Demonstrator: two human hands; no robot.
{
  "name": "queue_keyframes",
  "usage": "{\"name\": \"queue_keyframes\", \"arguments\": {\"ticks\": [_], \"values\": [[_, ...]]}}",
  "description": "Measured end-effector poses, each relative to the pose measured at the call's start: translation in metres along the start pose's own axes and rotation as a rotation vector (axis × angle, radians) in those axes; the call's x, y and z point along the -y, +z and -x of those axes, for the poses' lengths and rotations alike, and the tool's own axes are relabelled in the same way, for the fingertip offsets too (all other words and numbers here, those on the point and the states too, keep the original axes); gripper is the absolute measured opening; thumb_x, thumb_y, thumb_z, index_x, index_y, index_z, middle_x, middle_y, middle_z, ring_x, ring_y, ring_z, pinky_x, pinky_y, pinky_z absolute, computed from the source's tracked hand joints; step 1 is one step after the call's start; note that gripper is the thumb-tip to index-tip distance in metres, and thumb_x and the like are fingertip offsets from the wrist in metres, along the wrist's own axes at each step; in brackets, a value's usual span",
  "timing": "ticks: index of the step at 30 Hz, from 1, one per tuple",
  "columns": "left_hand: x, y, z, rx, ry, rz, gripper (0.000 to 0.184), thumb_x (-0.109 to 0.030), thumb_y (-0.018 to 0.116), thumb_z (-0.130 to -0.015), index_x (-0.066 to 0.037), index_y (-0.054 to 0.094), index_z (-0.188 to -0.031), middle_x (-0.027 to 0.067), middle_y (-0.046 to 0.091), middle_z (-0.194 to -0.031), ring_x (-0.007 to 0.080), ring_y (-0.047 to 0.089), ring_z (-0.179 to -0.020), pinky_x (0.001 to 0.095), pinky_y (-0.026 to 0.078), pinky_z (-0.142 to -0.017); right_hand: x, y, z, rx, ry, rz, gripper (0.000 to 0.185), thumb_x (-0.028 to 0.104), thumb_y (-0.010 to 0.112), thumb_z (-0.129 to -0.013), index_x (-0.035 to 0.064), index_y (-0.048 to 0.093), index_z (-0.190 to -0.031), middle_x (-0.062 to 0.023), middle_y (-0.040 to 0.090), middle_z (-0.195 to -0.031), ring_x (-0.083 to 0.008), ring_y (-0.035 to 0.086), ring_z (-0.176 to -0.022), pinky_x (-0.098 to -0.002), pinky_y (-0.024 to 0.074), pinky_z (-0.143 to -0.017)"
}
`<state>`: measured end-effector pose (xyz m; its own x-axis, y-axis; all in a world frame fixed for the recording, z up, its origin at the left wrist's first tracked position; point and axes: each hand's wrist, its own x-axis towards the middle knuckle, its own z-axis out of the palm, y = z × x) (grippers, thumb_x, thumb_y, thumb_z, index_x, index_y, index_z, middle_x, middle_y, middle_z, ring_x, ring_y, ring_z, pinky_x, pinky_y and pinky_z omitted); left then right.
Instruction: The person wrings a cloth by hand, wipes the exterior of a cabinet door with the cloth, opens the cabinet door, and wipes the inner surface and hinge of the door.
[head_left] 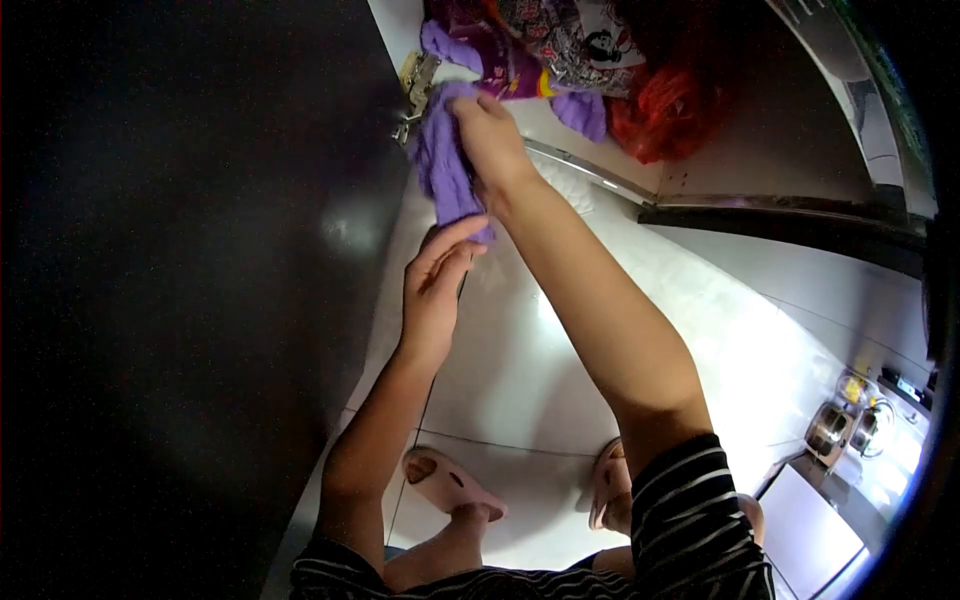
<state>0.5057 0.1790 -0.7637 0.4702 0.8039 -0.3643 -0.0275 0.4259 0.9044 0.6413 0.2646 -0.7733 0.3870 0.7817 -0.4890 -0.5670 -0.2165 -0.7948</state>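
Observation:
A crumpled purple cloth (pixel 445 165) hangs between my two hands, beside the metal hinge (pixel 416 95) of the dark cabinet door (pixel 200 250). My right hand (pixel 490 140) is closed around its upper part, at the mouth of the open cabinet. Lower down, my left hand (pixel 437 285) pinches the bottom end of the same cloth between its fingers. More purple fabric (pixel 580 116) lies inside the cabinet, with another purple piece (pixel 450 46) near the hinge.
Inside the cabinet are printed plastic packages (pixel 590 45) and a red plastic bag (pixel 655 115). The cabinet's lower edge (pixel 590 172) runs below them. My feet in pink slippers (pixel 455 485) stand on the pale tiled floor (pixel 520 380). Metal pots (pixel 830 430) are at the far right.

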Motion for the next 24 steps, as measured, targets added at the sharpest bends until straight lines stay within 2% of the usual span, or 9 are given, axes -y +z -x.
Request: {"name": "queue_keyframes", "arguments": {"ticks": [3,4,7,8,11,14,18,22,24], "values": [[-0.005,0.004,-0.007,-0.021,0.01,0.053,0.033,-0.012,0.044,-0.089,-0.004,0.056,-0.119,0.0012,0.059,-0.109,0.0109,0.052,-0.094,0.0267,0.038,-0.084,-0.029,0.016,-0.036,-0.309,-0.471,0.63,0.024,0.021,0.049,-0.088,0.0005,0.055,-0.099,-0.0121,0.061,-0.083,-0.0222,0.06,-0.065,-0.0357,0.0498,-0.059],[-0.006,0.004,-0.009,-0.023,0.017,0.086,0.033,-0.012,0.044,-0.089,-0.004,0.055,-0.119,0.0013,0.059,-0.11,0.011,0.052,-0.095,0.0266,0.038,-0.084,-0.032,0.017,-0.039,-0.23,-0.441,0.725,0.032,0.025,0.052,-0.088,-0.0015,0.054,-0.106,-0.0124,0.062,-0.085,-0.0215,0.06,-0.068,-0.0339,0.0483,-0.063],[-0.008,0.005,-0.01,-0.059,-0.008,0.099,0.031,-0.013,0.043,-0.09,-0.003,0.057,-0.116,0.0022,0.06,-0.107,0.0117,0.054,-0.094,0.0265,0.039,-0.084,-0.007,0.01,-0.03,0.01,0.041,0.293,0.034,0.021,0.055,-0.085,-0.0024,0.054,-0.11,-0.0121,0.063,-0.088,-0.0209,0.06,-0.069,-0.031,0.0475,-0.065],[-0.007,0.006,-0.01,-0.032,-0.011,0.066,0.031,-0.013,0.044,-0.089,-0.002,0.057,-0.115,0.0033,0.06,-0.107,0.0127,0.054,-0.094,0.0269,0.039,-0.084,0.005,0.007,-0.012,0.056,0.094,0.276,0.029,0.016,0.056,-0.082,-0.0019,0.057,-0.105,-0.0109,0.063,-0.085,-0.0191,0.059,-0.068,-0.0298,0.0475,-0.063],[0.006,0.004,0.0,0.033,-0.044,-0.005,0.03,-0.014,0.045,-0.088,0.001,0.058,-0.111,0.0056,0.06,-0.105,0.0149,0.055,-0.096,0.0281,0.039,-0.085,-0.015,-0.012,0.005,0.249,0.122,0.574,0.022,0.013,0.055,-0.08,-0.0011,0.059,-0.096,-0.0091,0.061,-0.079,-0.0173,0.058,-0.063,-0.03,0.0473,-0.059],[0.017,0.001,0.008,0.058,-0.068,0.04,0.025,-0.01,0.048,-0.089,-0.001,0.06,-0.109,0.0038,0.062,-0.1,0.0117,0.055,-0.091,0.0248,0.039,-0.081,-0.019,-0.016,0.023,0.176,0.098,0.344,0.023,0.015,0.053,-0.082,-0.0009,0.057,-0.098,-0.0086,0.061,-0.077,-0.017,0.058,-0.066,-0.0304,0.0478,-0.059],[0.015,-0.005,0.008,-0.016,-0.035,0.061,0.025,-0.012,0.047,-0.089,-0.002,0.061,-0.108,0.0043,0.062,-0.098,0.0119,0.055,-0.09,0.0249,0.039,-0.081,-0.016,0.002,0.016,0.042,-0.015,0.057,0.027,0.017,0.052,-0.086,-0.0003,0.053,-0.107,-0.0097,0.061,-0.081,-0.0186,0.059,-0.069,-0.0305,0.048,-0.059],[0.013,-0.012,0.003,-0.111,-0.009,0.088,0.025,-0.012,0.047,-0.089,-0.002,0.061,-0.106,0.0043,0.061,-0.095,0.0116,0.055,-0.089,0.0252,0.04,-0.081,-0.027,0.02,0.006,0.025,0.075,-0.067,0.025,0.014,0.051,-0.086,0.0007,0.054,-0.107,-0.0092,0.061,-0.081,-0.0184,0.058,-0.067,-0.0305,0.0471,-0.059],[0.01,-0.012,0.004,-0.119,-0.034,0.105,0.021,-0.01,0.048,-0.088,0.0,0.06,-0.101,0.004,0.06,-0.093,0.0111,0.055,-0.088,0.0245,0.04,-0.08,-0.032,0.017,0.01,0.07,-0.013,0.11,0.025,0.013,0.051,-0.086,0.0012,0.055,-0.108,-0.0093,0.062,-0.083,-0.0182,0.058,-0.068,-0.0299,0.0468,-0.06]]}}
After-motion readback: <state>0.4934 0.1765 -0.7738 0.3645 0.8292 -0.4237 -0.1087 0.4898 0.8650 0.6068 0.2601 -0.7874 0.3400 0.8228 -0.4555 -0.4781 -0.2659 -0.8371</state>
